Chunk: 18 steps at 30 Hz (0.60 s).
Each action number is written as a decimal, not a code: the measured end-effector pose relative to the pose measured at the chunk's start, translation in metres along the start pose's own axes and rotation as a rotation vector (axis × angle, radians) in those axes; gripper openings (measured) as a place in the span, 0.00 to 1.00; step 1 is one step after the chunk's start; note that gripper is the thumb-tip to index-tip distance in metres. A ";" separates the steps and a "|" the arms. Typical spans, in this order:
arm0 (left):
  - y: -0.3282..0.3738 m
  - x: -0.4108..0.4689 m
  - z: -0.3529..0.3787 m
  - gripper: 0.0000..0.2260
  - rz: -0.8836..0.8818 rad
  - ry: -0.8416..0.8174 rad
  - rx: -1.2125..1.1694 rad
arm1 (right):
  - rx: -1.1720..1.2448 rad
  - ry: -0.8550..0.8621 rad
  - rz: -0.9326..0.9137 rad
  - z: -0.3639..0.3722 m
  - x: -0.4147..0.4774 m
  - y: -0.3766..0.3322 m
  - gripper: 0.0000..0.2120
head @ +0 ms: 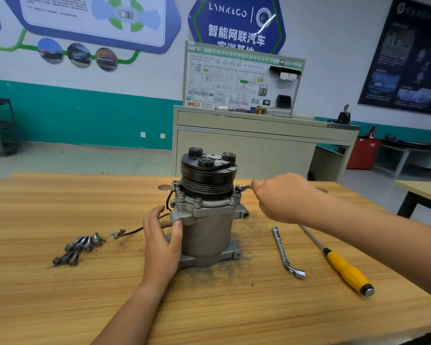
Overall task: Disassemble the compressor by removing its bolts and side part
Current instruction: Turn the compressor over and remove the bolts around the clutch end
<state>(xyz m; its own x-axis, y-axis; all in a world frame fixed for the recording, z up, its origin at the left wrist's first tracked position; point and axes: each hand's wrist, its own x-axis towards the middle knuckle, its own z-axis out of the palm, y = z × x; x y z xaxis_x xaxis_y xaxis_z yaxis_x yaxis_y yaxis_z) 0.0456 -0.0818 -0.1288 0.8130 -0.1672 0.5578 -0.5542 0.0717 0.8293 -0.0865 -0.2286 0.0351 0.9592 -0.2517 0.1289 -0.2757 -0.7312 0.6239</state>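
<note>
Head view. The compressor [207, 235] stands upright on the tabletop [60, 307], pulley end up, between my two grips. My left hand [159, 242] grips its housing, thumb on a side lug. My right hand [281, 197] grips a wrench [245, 187] whose head sits on the top flange [210, 209], just left of that grip. Loose bolts [77, 247] lie left of the left grip. An L-shaped socket wrench [284, 252] and a yellow-handled screwdriver [343, 267] lie nearer me than the right grip.
</note>
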 end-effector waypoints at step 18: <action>-0.005 0.006 0.005 0.31 0.086 -0.003 0.045 | 0.059 0.139 0.175 0.042 0.053 0.007 0.11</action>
<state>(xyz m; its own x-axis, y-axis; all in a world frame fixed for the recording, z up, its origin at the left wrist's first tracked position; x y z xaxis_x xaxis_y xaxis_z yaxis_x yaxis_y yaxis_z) 0.0527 -0.0877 -0.1298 0.7618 -0.1649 0.6264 -0.6291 0.0420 0.7762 -0.0403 -0.2734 0.0141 0.8948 -0.2914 0.3384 -0.4379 -0.7212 0.5368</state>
